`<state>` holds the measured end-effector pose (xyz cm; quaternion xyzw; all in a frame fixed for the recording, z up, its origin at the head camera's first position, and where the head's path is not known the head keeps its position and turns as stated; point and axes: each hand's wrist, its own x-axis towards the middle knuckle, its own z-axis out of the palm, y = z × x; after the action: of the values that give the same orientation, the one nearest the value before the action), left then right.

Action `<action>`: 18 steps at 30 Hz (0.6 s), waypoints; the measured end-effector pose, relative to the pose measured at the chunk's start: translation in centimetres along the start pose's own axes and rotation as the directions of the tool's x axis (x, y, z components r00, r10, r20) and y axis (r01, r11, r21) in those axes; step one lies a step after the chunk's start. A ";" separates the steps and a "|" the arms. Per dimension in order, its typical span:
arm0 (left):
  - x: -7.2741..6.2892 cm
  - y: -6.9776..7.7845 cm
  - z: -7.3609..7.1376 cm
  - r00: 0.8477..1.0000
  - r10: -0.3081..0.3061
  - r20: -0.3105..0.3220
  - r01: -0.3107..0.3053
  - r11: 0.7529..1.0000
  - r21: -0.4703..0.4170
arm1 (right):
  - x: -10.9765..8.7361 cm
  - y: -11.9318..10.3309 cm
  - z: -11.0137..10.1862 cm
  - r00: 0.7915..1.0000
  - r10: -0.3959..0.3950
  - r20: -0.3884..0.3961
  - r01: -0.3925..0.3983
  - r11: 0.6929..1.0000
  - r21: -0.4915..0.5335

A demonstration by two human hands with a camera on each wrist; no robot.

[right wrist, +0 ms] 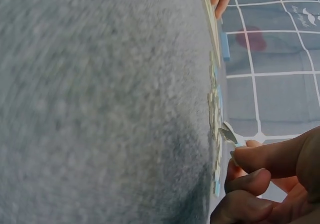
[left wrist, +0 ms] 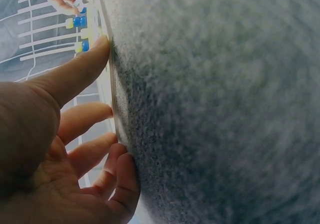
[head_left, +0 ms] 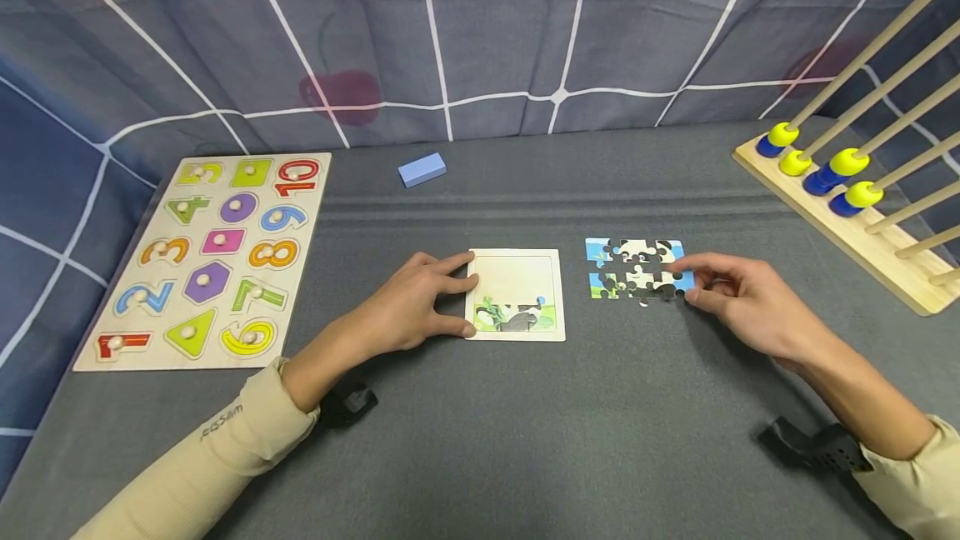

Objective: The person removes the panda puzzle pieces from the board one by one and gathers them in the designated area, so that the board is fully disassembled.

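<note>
A square wooden puzzle tray [head_left: 517, 273] lies on the table, its lower part filled with panda-picture pieces [head_left: 517, 317]. My left hand [head_left: 412, 302] rests against the tray's left edge, thumb at the near corner and fingertips farther up. Right of the tray lies a group of jigsaw pieces [head_left: 618, 254] showing pandas, blue sky and green. Over the right side of this group, my right hand [head_left: 750, 298] pinches a small puzzle piece [right wrist: 230, 134] between thumb and fingers. In the right wrist view that piece is tilted and raised above the others; its picture is hard to make out.
A number-and-shape peg board [head_left: 161, 273] lies at the left. A blue block [head_left: 422, 170] sits behind the tray. At the right stands a wooden bead rack [head_left: 892, 269] with yellow and blue beads on sloping rods. A checked curtain [head_left: 495, 32] hangs behind.
</note>
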<state>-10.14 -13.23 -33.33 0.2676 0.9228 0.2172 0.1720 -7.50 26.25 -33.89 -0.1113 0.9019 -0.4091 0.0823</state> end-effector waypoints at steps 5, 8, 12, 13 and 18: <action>0.0 0.0 0.0 1.000 -0.001 0.000 0.001 1.000 0.001 | 0.1 0.2 0.2 0.998 -0.051 -0.027 0.048 0.991 -0.126; 0.0 0.0 0.0 1.000 0.001 0.000 -0.001 1.000 0.000 | 0.1 0.3 0.4 0.995 -0.091 -0.044 0.081 0.976 -0.201; 0.0 0.1 -0.1 1.000 -0.002 0.000 0.002 1.000 -0.001 | 0.0 0.4 0.4 0.993 -0.111 -0.043 0.098 0.968 -0.232; 0.0 0.1 -0.1 1.000 -0.003 0.000 0.003 1.000 -0.002 | 0.0 0.4 0.4 0.993 -0.111 -0.041 0.099 0.967 -0.236; 0.0 0.1 -0.1 1.000 0.002 -0.003 -0.002 1.000 0.004 | 0.1 0.5 0.3 0.993 -0.115 -0.026 0.105 0.962 -0.254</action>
<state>-10.09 -13.19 -33.21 0.2686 0.9232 0.2160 0.1700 -7.57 26.37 -34.44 -0.1623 0.9405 -0.2974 0.0262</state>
